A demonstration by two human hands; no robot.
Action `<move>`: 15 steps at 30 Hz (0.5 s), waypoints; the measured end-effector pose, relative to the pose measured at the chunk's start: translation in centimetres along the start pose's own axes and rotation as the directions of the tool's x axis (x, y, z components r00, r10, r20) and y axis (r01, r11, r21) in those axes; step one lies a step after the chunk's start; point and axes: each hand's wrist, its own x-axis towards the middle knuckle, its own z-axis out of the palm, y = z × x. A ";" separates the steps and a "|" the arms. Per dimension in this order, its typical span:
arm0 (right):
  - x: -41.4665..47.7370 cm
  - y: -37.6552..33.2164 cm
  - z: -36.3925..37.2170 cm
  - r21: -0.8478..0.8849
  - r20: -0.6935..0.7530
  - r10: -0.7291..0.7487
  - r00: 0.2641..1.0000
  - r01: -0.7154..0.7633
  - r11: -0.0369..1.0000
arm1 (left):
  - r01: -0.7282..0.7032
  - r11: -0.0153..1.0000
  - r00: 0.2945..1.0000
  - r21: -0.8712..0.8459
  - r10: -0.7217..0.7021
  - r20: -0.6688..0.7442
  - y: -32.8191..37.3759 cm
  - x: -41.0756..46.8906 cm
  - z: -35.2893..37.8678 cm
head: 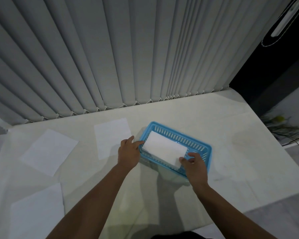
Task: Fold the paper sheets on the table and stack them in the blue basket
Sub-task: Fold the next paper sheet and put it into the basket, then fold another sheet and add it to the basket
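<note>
Grip: both hands, left hand point(129, 151) and right hand point(195, 165), pinch folded paper point(164, 150) ends | paper inside blue basket point(199, 147)

**Folded sheet at basket, 3 flat sheets left**

Folded paper point(164, 149) sits in blue basket point(199, 149), tilted, near corner up on the front rim. Left hand point(129, 151) touches its left end; right hand point(194, 165) pinches near-right corner. 3 unfolded sheets point(49, 151) point(113, 138) point(37, 213) lie flat on white table point(240, 169), left of basket. Vertical blinds point(93, 57) behind.
</note>
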 end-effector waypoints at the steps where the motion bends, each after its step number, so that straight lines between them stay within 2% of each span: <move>1: -0.2 0.0 0.0 -0.069 -0.037 -0.090 0.995 0.087 0.994 | -0.015 1.000 0.998 -0.016 0.014 -0.055 0.3 -0.2 -0.1; 2: -0.2 0.1 0.0 -0.174 -0.057 -0.207 0.977 0.194 0.965 | -0.040 0.999 0.994 -0.029 0.037 -0.104 0.7 -0.3 -0.2; 4: -0.3 -0.2 0.2 -0.423 0.028 -0.387 0.922 0.362 0.831 | -0.110 0.994 0.985 0.010 0.110 -0.135 1.8 -0.5 -0.1; 7: -0.2 -0.3 1.1 -0.630 0.255 -0.410 0.875 0.473 0.616 | -0.170 0.974 0.984 0.148 0.176 -0.026 2.9 -0.7 0.6; 9: -0.1 0.2 1.6 -0.691 0.322 -0.388 0.863 0.495 0.527 | -0.168 0.963 0.986 0.210 0.163 0.037 2.8 -0.7 1.1; 12: 0.3 1.3 1.4 -0.717 0.342 -0.362 0.867 0.490 0.496 | -0.166 0.958 0.985 0.235 0.152 0.076 2.1 -0.9 1.5; 15: 0.5 1.0 1.2 -0.717 0.309 -0.397 0.864 0.486 0.500 | -0.132 0.974 0.991 0.184 0.134 0.001 1.0 -1.3 0.9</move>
